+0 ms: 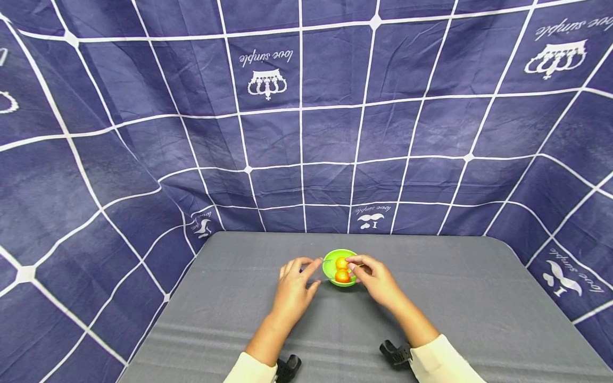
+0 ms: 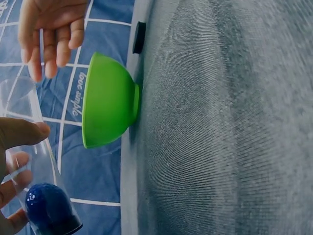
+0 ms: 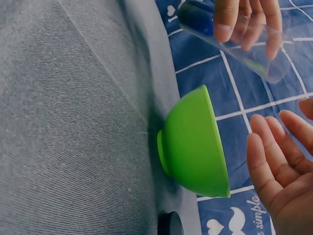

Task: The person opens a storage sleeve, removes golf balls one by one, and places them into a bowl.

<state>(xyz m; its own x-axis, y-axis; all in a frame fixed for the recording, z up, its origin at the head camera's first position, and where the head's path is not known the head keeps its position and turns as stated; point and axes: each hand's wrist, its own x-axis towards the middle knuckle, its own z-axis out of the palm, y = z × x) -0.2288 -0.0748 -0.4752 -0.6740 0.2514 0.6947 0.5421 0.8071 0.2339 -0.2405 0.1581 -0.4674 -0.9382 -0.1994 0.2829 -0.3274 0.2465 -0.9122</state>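
In the left wrist view my left hand (image 2: pixel 14 147) grips a clear tube (image 2: pixel 44 161) with a dark blue rounded end. The tube is tilted, its blue end lower and its clear end towards my right hand. A green bowl (image 2: pixel 107 103) stands upright on the table, just right of the left hand in the head view. Two orange round fruits (image 1: pixel 342 276) lie in it. My right hand (image 1: pixel 378 279) hovers by the bowl's right rim, its fingers loosely bent and apart. In the right wrist view this hand (image 3: pixel 281 161) holds nothing. The see-through tube barely shows in the head view.
A grey cloth-covered table (image 1: pixel 345 340) lies beneath both hands. Dark blue cloth (image 1: pixel 325 133) with white lines hangs behind it and along both sides. A small black object (image 3: pixel 170 224) stands to the right of the bowl; its kind cannot be told.
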